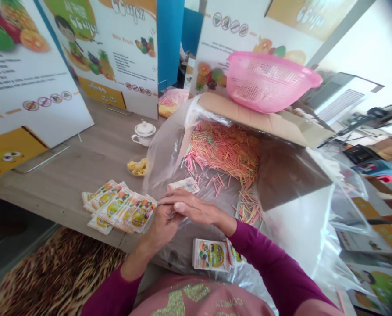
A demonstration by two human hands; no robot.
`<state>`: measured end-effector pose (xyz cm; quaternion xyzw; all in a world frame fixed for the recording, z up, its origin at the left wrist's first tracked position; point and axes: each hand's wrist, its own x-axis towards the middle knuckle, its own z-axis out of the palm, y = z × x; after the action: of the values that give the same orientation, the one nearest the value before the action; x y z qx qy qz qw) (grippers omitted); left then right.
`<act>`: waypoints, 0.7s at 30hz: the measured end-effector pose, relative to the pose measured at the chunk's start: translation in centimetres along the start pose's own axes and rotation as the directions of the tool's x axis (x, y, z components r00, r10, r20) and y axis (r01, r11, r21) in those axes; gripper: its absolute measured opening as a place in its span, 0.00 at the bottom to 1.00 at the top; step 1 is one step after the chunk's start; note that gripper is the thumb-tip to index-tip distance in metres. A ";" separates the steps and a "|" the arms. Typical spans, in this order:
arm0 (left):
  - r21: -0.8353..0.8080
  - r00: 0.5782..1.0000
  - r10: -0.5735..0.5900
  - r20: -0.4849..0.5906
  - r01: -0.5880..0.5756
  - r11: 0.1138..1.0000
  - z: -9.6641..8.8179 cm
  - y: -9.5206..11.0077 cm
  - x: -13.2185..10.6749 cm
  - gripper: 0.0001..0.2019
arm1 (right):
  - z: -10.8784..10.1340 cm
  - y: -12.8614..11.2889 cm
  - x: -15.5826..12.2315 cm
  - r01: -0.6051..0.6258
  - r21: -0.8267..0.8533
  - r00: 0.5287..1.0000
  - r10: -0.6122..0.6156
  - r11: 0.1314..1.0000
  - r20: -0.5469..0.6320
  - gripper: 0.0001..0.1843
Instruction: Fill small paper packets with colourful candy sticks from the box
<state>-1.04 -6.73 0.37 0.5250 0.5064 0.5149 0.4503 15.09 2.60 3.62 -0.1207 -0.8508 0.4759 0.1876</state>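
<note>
My right hand lies across my left hand, its fingers stretched out and together. The fingers of my left hand are mostly hidden beneath it, so I cannot make out whether they hold anything. Just beyond the hands is a small pale packet; whether it is touched is unclear. Left of my hands, several printed snack packets lie overlapped in a fan. Closer to me, two more printed packets lie on clear plastic. Thin pink, orange and green candy sticks fill a plastic-lined cardboard box tipped toward me.
A pink basket rests on the box's upper flap. Left of the box stand a lidded white cup and a small dish of yellow pieces. Large printed boards stand behind. A fan is at far right.
</note>
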 end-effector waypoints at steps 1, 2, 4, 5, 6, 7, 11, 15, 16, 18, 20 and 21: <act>0.014 1.000 -0.009 0.005 0.009 1.000 -0.2 0.0 -0.3 0.09 | -0.2 -0.3 0.0 0.002 -0.032 0.999 -0.001 0.999 0.039 0.39; 0.006 0.999 -0.031 0.011 0.031 1.000 -0.4 -0.1 -0.6 0.10 | -0.5 -0.4 0.0 -0.010 -0.050 1.000 0.011 0.999 0.026 0.39; -0.047 0.996 -0.085 0.019 0.086 0.995 -0.7 -0.3 -1.0 0.12 | -0.8 -0.4 0.0 -0.041 -0.074 0.997 0.037 0.996 -0.061 0.39; -0.076 0.994 -0.109 0.017 0.110 0.991 -0.7 -0.4 -1.1 0.13 | -0.8 -0.2 0.1 -0.039 -0.090 0.996 0.032 0.995 -0.079 0.39; -0.102 0.992 -0.126 0.016 0.127 0.987 -0.7 -0.5 -1.2 0.14 | -0.7 -0.1 0.1 -0.017 -0.104 0.998 0.011 0.994 -0.059 0.40; -0.122 0.990 -0.137 0.020 0.139 0.983 -0.7 -0.6 -1.2 0.15 | -0.3 0.1 0.2 0.018 -0.108 1.000 -0.018 0.994 -0.004 0.41; -0.091 0.992 -0.118 0.055 0.123 0.988 -0.9 -0.5 -1.9 0.12 | 1.0 0.8 0.3 0.077 -0.088 0.985 -0.062 0.993 0.163 0.41; 0.212 1.000 0.006 0.001 -0.006 0.977 -2.8 -1.7 -3.2 0.14 | -2.0 3.0 1.0 -0.099 -0.092 0.960 0.071 0.991 -0.271 0.31; 0.343 0.997 0.064 -0.037 -0.047 0.938 -3.6 -2.3 -3.3 0.14 | -3.9 4.0 1.7 -0.162 -0.098 0.899 0.106 0.982 -0.424 0.28; 0.619 0.978 0.191 -0.084 -0.099 0.779 -5.2 -3.7 -3.4 0.14 | -8.6 6.1 3.7 -0.343 -0.215 0.754 0.131 0.914 -0.643 0.26; 0.829 0.961 0.268 -0.061 -0.101 0.551 -6.5 -5.1 -3.2 0.14 | -13.6 8.1 6.5 -0.594 -0.332 0.630 0.168 0.733 -0.758 0.20; 0.895 0.959 0.281 -0.043 -0.088 0.438 -7.0 -5.7 -3.2 0.14 | -15.9 9.0 7.8 -0.705 -0.352 0.573 0.201 0.616 -0.795 0.17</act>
<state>-8.29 -9.76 -5.14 0.6838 0.6781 0.2693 0.0036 15.19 22.45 5.14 -0.5742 -0.7557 0.1078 0.2960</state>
